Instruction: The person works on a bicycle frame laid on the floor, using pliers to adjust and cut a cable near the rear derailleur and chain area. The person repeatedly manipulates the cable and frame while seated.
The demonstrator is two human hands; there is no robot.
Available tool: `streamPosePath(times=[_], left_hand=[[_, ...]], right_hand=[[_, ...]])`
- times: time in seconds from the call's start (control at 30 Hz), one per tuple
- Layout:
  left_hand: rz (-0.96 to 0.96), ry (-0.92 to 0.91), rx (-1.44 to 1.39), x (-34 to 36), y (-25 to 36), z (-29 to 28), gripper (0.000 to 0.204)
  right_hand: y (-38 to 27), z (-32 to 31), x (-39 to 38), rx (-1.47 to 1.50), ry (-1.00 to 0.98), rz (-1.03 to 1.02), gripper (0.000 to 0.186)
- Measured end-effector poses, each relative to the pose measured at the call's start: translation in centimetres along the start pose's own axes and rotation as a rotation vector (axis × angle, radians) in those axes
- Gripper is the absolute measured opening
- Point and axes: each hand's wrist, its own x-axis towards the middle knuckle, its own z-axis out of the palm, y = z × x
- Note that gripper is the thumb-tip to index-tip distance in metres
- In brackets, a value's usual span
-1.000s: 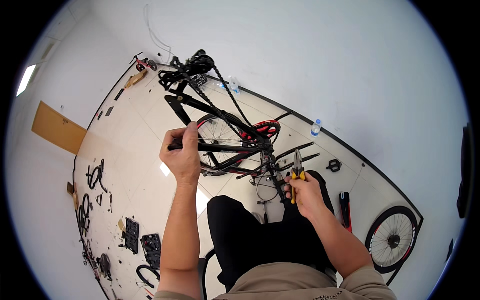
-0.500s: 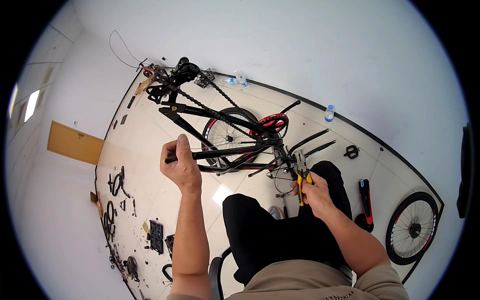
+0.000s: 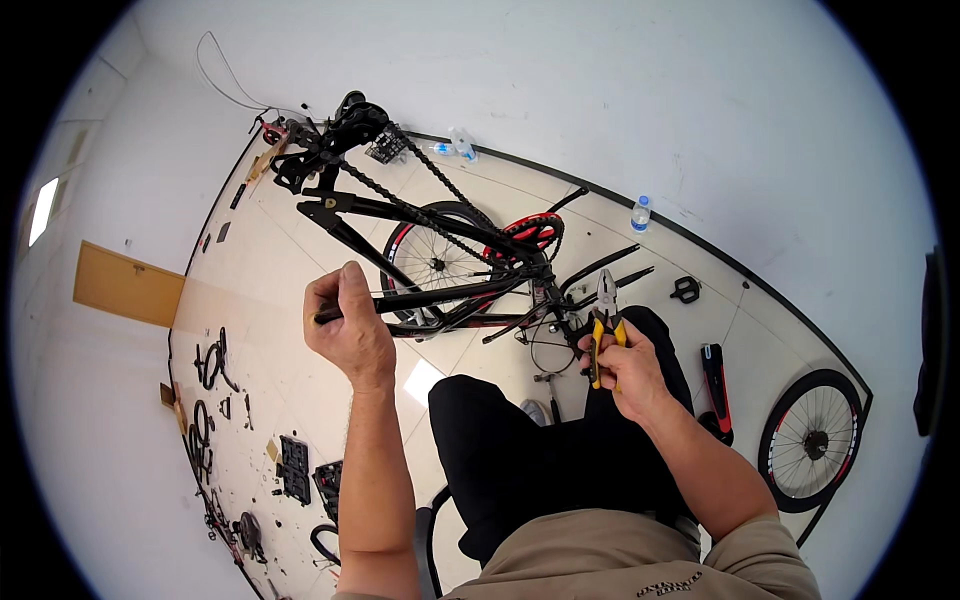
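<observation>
My left hand (image 3: 349, 325) is wrapped round the free end of a black tube of the bicycle frame (image 3: 430, 298). The frame has no wheel fitted at its rear end, where a derailleur (image 3: 358, 122) sits. A chain (image 3: 442, 178) runs from there to the red-and-black crankset (image 3: 535, 232). In my right hand (image 3: 632, 372) is a pair of pliers (image 3: 606, 300) with yellow-and-black handles. Its metal jaws point up and away from me, apart from the frame, and its handles are spread. Fork legs (image 3: 612, 262) and loose cables lie just beyond the pliers.
A wheel (image 3: 438, 262) lies beyond the frame; another wheel (image 3: 815, 440) leans at the right. Nearby are a pedal (image 3: 685, 290), a red-and-black part (image 3: 716, 390), a water bottle (image 3: 640, 213) and a hammer (image 3: 552, 395). Tool cases (image 3: 294, 468) and scattered parts lie on the left floor.
My view has shifted, so the scene sits a little further left. The pliers have swung clear of the frame's head end, and their handles are further apart. My left hand keeps its hold.
</observation>
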Motion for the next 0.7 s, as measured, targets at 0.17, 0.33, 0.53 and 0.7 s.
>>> streamPosePath(times=[0.17,0.33,0.53,0.7], left_hand=[[0.043,-0.006,0.013,0.1,-0.2,-0.2,0.026],[0.077,-0.014,0.018,0.3,-0.5,0.0,0.026],[-0.011,-0.014,0.015,0.0,0.1,-0.4,0.028],[0.053,-0.020,0.065,-0.3,0.3,-0.1,0.028]], right_hand=[[1.6,0.6,0.7,-0.311,0.122,-0.084,0.029],[0.7,-0.1,2.5,-0.748,0.007,-0.460,0.059],[-6.2,3.8,4.2,-1.592,-0.075,-0.988,0.071],[-8.7,4.1,6.6,-1.901,-0.181,-1.253,0.064]])
